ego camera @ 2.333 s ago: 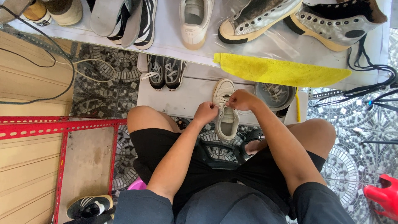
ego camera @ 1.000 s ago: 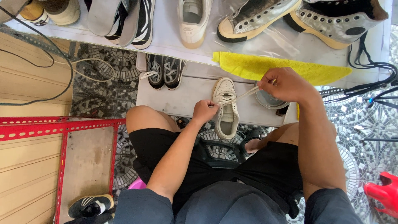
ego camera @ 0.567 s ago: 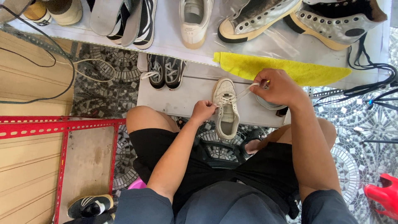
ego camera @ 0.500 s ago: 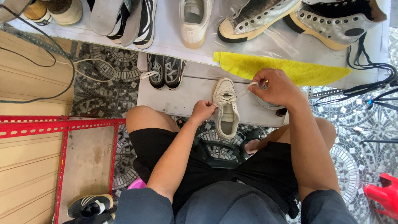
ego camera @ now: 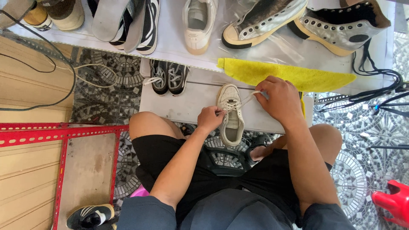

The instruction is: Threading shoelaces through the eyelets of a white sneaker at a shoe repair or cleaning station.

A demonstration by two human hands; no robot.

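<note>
On the low grey surface (ego camera: 187,104) between the person's knees lies a white sneaker (ego camera: 230,114), toe pointing away. Left hand (ego camera: 209,119) presses against the sneaker's left side, its grip pinched on the lace (ego camera: 243,100) at the eyelets. Right hand (ego camera: 277,100) is up and to the right, its grip clenched on the lace's free end, drawn taut. Just beyond lies a yellow cloth (ego camera: 285,74); 2 dark sneakers (ego camera: 169,77) sit to the left.
</note>
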